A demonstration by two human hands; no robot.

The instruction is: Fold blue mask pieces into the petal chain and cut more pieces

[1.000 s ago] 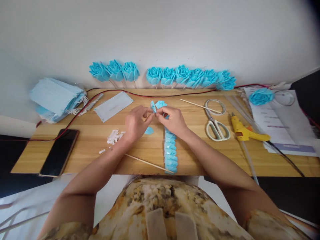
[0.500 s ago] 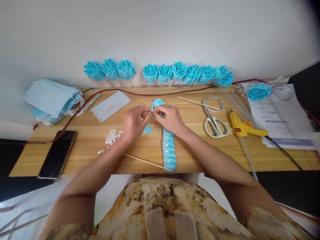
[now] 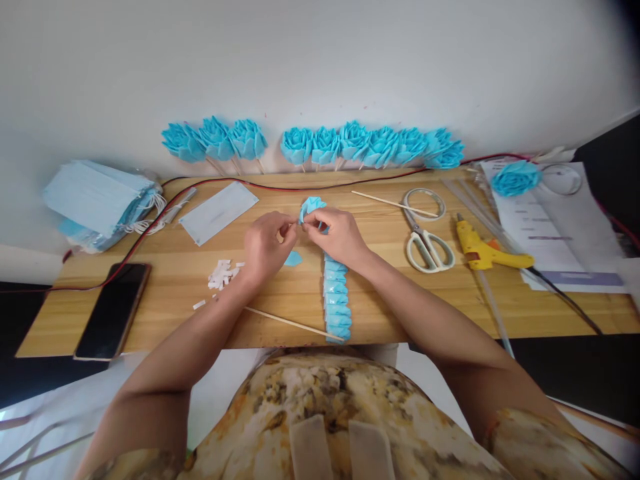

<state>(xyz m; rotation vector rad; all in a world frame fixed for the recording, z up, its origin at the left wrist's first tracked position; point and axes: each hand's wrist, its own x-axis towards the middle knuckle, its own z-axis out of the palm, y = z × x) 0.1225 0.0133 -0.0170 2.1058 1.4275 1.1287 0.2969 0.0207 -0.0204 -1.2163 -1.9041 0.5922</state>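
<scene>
My left hand [image 3: 265, 245] and my right hand [image 3: 334, 233] meet over the middle of the wooden table [image 3: 450, 300], fingers pinched together. Between them sits a small rolled blue paper bud [image 3: 310, 205], held by both hands. A strip of folded blue petals [image 3: 336, 300] runs from under my right hand toward the table's near edge. One loose blue petal [image 3: 293, 259] lies just below my left hand. A thin wooden stick [image 3: 290, 322] lies diagonally near the front edge.
Several finished blue paper roses [image 3: 350, 143] lean against the wall. Scissors [image 3: 425, 240], a tape roll [image 3: 424, 202], a yellow glue gun [image 3: 483, 250] and papers [image 3: 560, 233] sit right. A phone [image 3: 113, 310], blue mask stack [image 3: 95, 200], single mask [image 3: 219, 211] and white scraps [image 3: 223, 273] lie left.
The blue bud between my fingers has been rolled tighter, its loose petal tip folded in. Both hands stay in place; the view shifted slightly.
</scene>
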